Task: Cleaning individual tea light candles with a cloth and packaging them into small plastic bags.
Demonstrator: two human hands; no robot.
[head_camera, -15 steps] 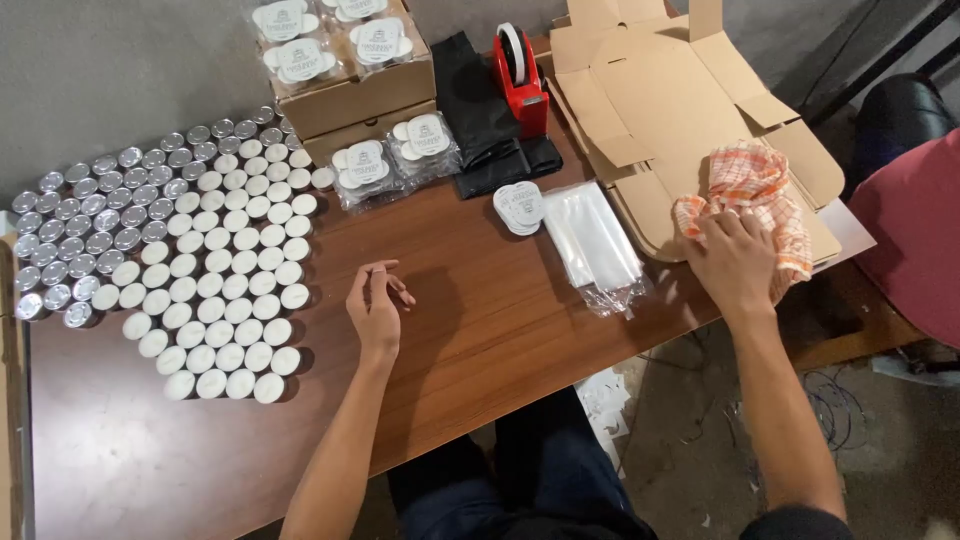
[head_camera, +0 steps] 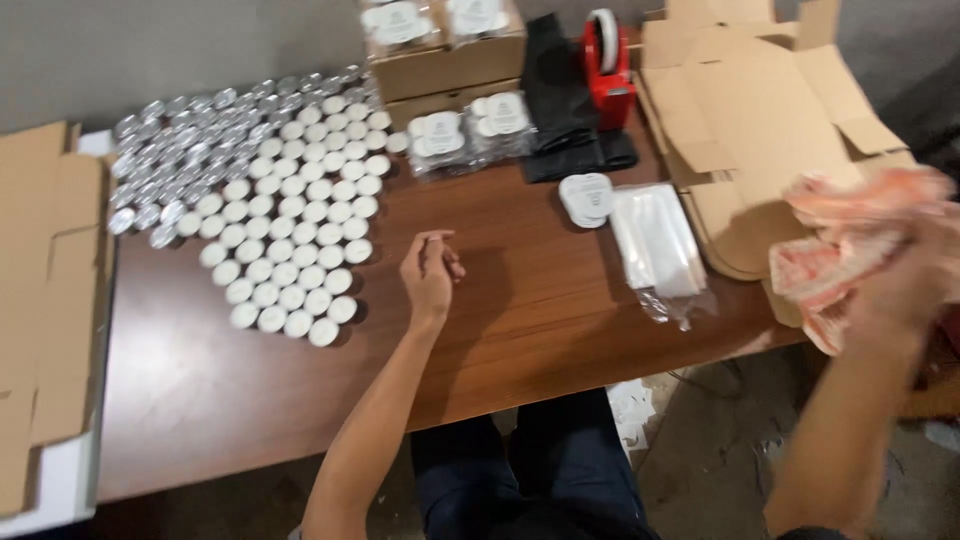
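My left hand [head_camera: 430, 268] rests on the brown table [head_camera: 520, 320], fingers loosely curled, holding nothing, just right of a block of several white tealight candles [head_camera: 300, 240]. My right hand [head_camera: 905, 285] is raised off the table's right edge, blurred, gripping a crumpled orange-and-white plastic bag [head_camera: 850, 240]. Between the hands lie a stack of clear plastic bags [head_camera: 655, 235] and a small pile of white round labels [head_camera: 586, 197].
Several silver-cupped tealights [head_camera: 190, 150] fill the far left. Packed candle bags [head_camera: 465, 125] and cardboard boxes [head_camera: 445, 60] stand at the back, with a red tape dispenser [head_camera: 606, 60] and black bags [head_camera: 570, 110]. Flat cardboard [head_camera: 760, 120] lies right; more cardboard [head_camera: 45, 300] lies left.
My right hand has lifted the orange-and-white bag off the flat cardboard and pulled it right, towards me. The left hand stays in place. The view has shifted.
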